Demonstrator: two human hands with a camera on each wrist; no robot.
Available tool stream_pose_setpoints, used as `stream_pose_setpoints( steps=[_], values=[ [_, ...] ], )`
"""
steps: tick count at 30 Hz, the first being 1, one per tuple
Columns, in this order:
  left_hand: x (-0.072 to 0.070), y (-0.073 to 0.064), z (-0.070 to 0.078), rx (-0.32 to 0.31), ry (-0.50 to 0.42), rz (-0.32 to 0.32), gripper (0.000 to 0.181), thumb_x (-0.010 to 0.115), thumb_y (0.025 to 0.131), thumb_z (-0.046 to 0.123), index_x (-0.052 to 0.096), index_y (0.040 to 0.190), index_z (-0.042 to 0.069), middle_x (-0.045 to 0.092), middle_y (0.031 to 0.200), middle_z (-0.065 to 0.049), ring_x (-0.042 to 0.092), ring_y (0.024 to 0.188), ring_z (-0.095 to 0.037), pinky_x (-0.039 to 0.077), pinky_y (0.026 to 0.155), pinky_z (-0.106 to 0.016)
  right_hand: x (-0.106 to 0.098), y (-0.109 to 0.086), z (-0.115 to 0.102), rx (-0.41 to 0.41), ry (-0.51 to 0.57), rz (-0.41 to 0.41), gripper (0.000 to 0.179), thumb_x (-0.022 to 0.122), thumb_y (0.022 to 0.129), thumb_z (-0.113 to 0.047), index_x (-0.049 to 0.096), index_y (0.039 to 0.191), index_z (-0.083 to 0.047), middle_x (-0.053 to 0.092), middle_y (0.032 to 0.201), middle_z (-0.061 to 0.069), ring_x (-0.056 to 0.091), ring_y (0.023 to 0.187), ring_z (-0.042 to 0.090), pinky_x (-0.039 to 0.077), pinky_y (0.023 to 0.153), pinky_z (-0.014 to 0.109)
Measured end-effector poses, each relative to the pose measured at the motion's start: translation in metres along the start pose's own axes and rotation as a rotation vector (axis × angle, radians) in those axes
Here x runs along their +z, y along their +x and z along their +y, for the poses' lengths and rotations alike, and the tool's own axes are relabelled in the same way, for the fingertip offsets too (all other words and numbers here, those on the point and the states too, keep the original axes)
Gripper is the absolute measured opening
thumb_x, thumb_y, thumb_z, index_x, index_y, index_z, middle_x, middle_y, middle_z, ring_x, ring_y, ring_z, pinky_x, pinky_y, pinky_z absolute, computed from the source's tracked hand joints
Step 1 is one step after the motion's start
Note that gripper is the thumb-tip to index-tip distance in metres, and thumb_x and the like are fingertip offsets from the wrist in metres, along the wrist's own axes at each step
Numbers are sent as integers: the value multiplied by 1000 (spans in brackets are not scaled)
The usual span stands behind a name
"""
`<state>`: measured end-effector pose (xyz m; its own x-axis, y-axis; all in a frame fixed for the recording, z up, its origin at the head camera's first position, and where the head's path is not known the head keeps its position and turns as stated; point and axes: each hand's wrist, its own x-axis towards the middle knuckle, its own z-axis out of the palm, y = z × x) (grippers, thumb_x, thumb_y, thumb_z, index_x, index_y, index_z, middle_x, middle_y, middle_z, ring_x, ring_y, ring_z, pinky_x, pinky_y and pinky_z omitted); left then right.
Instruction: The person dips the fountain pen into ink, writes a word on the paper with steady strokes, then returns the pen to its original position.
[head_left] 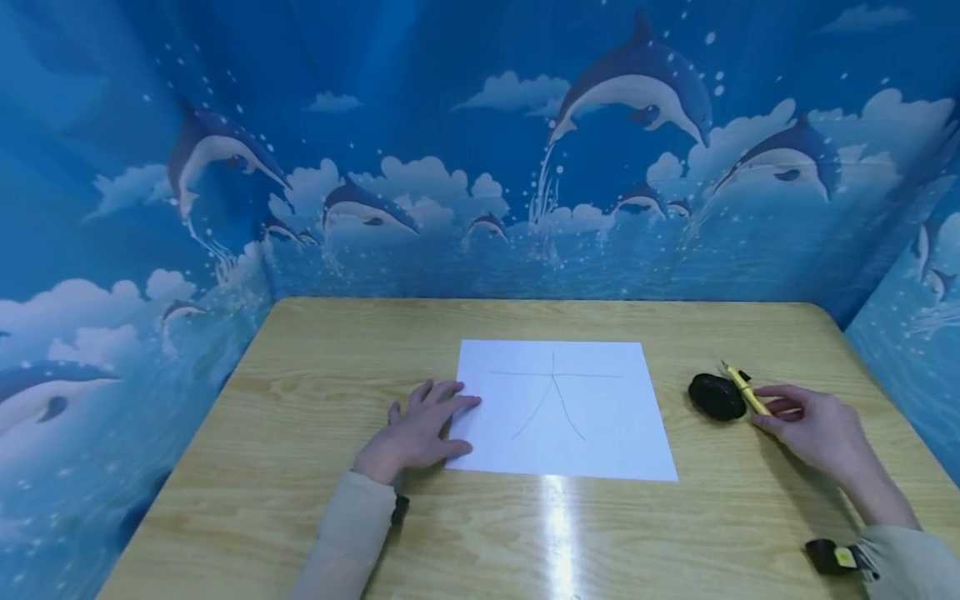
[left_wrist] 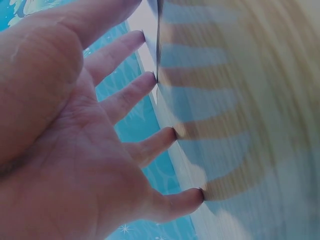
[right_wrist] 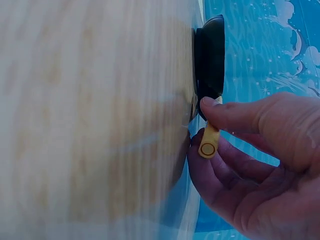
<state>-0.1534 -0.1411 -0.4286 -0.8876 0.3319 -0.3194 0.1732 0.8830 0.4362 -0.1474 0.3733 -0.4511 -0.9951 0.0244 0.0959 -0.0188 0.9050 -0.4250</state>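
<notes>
A white sheet of paper (head_left: pixel 615 417) lies on the table, bearing thin dark lines: an upright, a crossbar and two slanting legs. With fingers spread, my left hand (head_left: pixel 422 429) rests at the sheet's left edge; its fingertips (left_wrist: pixel 196 200) touch the surface in the left wrist view. At the right, my right hand (head_left: pixel 821 429) pinches a yellow pen (head_left: pixel 741 387) with a black clip between thumb and fingers near its rear end. The pen's tip points away from me. Right beside it sits a rounded black object (head_left: pixel 712 398), which shows a domed side (right_wrist: pixel 214 55) in the right wrist view.
The wood-patterned table (head_left: pixel 300 467) reflects a bright streak near its front. Behind it and along both sides hangs a blue curtain (head_left: pixel 450 267) printed with dolphins and clouds. Dark devices are strapped at both wrists, by the sleeves (head_left: pixel 341 533).
</notes>
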Motion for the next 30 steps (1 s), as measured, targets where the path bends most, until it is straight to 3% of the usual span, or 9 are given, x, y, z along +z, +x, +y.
stream_pose_setpoints(
  steps=[9, 20, 26, 30],
  values=[
    [1, 2, -2, 2, 11, -4, 61, 70, 97, 38, 47, 153, 35, 24, 171, 1, 9, 159, -42, 9, 115, -82, 1, 2, 1, -3, 5, -19, 43, 83, 84, -17, 68, 118, 5, 76, 88, 18, 72, 70, 23, 51, 60, 38],
    [-1, 1, -2, 28, 20, -6, 64, 69, 97, 39, 43, 155, 33, 24, 172, 0, 11, 158, -43, 11, 114, -82, -2, 1, 0, 17, 12, -39, 45, 78, 89, -20, 65, 123, 6, 75, 97, 26, 75, 81, 39, 54, 61, 41],
    [-1, 1, -4, 32, 8, -5, 62, 65, 99, 44, 42, 156, 34, 22, 172, 2, 11, 159, -41, 11, 115, -82, -6, -2, -7, -20, 23, 54, 38, 67, 98, -24, 66, 125, 4, 74, 105, 28, 73, 82, 39, 49, 58, 25],
    [-1, 2, -6, 40, 4, 59, 63, 66, 98, 45, 42, 156, 34, 22, 172, 2, 17, 158, -38, 14, 114, -82, -7, -3, -25, -60, 71, 129, 41, 65, 100, -27, 66, 128, 2, 71, 114, 32, 70, 93, 46, 46, 59, 13]
  ],
)
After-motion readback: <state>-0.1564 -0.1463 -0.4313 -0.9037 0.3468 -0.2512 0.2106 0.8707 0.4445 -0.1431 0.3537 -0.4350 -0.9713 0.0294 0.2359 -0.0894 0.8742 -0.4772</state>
